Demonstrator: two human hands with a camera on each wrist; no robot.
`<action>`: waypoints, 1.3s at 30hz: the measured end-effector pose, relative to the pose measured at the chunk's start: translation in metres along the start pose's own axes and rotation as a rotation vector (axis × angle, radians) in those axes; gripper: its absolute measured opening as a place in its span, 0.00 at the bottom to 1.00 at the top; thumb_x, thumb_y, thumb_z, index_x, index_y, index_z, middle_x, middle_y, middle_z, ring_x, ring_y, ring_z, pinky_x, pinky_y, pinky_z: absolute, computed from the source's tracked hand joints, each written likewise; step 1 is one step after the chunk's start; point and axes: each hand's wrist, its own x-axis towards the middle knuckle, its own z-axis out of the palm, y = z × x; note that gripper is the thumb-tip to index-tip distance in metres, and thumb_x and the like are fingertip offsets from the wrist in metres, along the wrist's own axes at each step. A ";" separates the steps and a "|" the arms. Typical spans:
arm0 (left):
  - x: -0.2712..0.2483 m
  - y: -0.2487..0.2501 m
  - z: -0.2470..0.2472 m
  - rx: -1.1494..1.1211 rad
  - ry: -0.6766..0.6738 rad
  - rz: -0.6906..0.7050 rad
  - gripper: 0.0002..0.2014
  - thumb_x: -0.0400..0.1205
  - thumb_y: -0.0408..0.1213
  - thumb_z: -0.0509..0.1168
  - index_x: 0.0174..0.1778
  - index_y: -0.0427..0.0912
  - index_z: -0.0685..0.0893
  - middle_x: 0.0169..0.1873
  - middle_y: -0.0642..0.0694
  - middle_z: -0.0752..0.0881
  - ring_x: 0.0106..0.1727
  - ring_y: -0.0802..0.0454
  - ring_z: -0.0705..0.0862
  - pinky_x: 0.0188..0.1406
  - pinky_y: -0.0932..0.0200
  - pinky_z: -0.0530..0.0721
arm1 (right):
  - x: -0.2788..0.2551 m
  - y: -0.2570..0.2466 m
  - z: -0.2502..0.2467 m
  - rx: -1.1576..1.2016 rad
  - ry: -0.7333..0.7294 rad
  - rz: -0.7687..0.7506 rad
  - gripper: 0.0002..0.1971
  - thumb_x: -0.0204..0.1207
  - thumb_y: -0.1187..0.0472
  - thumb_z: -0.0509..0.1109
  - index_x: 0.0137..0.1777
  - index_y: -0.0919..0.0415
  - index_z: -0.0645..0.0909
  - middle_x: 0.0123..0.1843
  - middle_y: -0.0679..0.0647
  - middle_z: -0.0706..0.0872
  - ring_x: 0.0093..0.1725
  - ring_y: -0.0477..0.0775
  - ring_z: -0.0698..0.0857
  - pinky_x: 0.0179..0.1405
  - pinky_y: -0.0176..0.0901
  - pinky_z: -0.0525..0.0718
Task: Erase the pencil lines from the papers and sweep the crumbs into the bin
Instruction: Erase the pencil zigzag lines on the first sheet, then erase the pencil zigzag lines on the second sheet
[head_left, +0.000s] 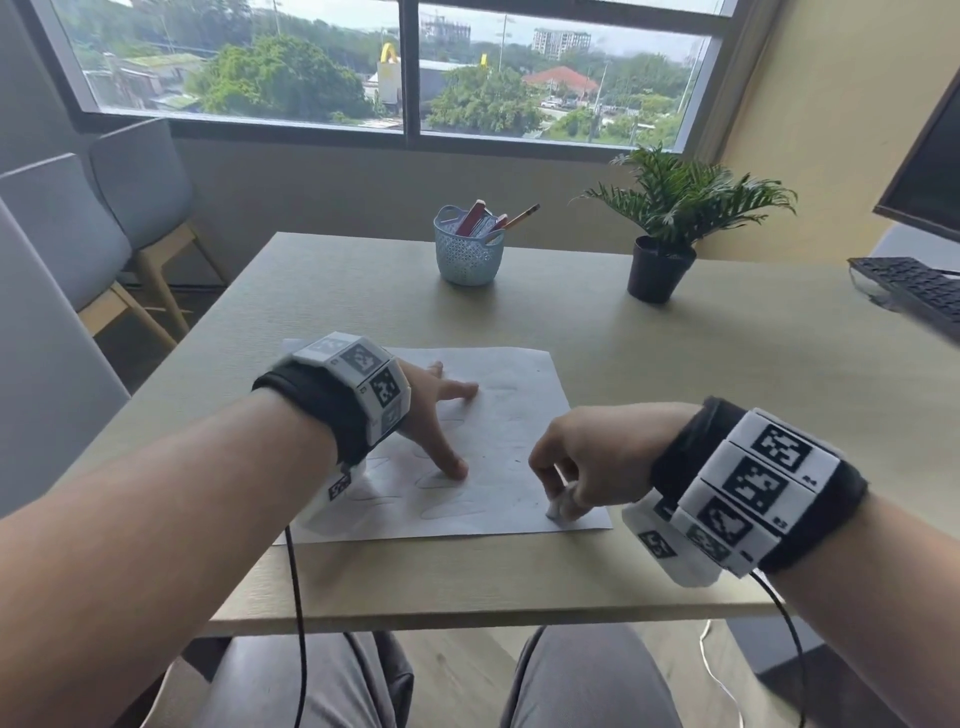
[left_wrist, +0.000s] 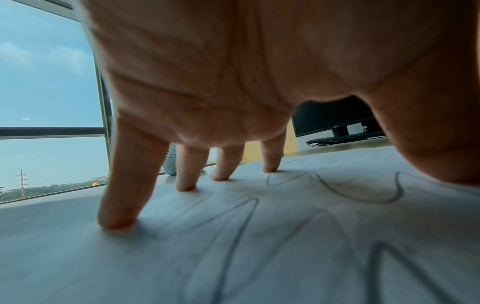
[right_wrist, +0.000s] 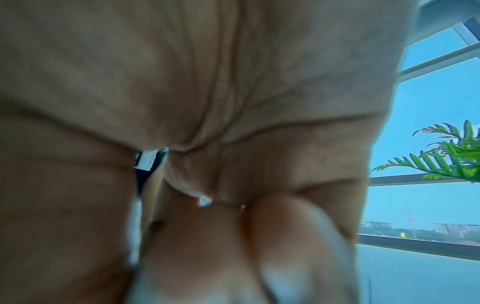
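A white sheet of paper (head_left: 498, 379) with wavy pencil lines (left_wrist: 337, 191) lies on the table near its front edge. My left hand (head_left: 441, 410) presses on the sheet with spread straight fingers (left_wrist: 116, 216), the thumb down near the middle. My right hand (head_left: 571, 457) grips a white eraser (head_left: 561, 506) at the sheet's near right corner, its end touching the paper. In the right wrist view the curled fingers (right_wrist: 259, 246) fill the frame and only a white sliver of the eraser (right_wrist: 133, 236) shows.
A light blue basket (head_left: 467, 249) holding a pencil and red-and-white items stands at the table's far middle. A potted plant (head_left: 660, 265) sits to its right. A keyboard (head_left: 914, 291) and monitor (head_left: 930, 166) are at the far right. Grey chairs (head_left: 104, 218) stand left.
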 end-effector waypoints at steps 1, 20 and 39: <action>0.000 0.000 0.000 0.001 0.001 0.001 0.56 0.61 0.74 0.70 0.79 0.73 0.41 0.83 0.56 0.39 0.84 0.46 0.48 0.79 0.38 0.51 | 0.002 0.002 -0.003 -0.002 0.004 0.011 0.09 0.73 0.49 0.76 0.43 0.54 0.84 0.42 0.49 0.84 0.35 0.46 0.77 0.34 0.41 0.74; 0.001 -0.001 0.000 -0.007 0.006 0.000 0.57 0.60 0.75 0.70 0.79 0.73 0.42 0.83 0.56 0.40 0.84 0.46 0.49 0.80 0.38 0.51 | -0.001 0.005 0.004 -0.015 0.046 0.008 0.07 0.73 0.53 0.75 0.43 0.55 0.84 0.38 0.46 0.82 0.32 0.46 0.77 0.31 0.38 0.75; -0.009 -0.024 -0.014 -0.667 0.374 0.307 0.14 0.77 0.52 0.70 0.46 0.44 0.85 0.37 0.52 0.90 0.37 0.60 0.88 0.38 0.67 0.82 | 0.059 -0.012 -0.050 0.588 0.510 -0.060 0.12 0.71 0.56 0.79 0.50 0.62 0.87 0.39 0.54 0.89 0.30 0.47 0.83 0.37 0.41 0.86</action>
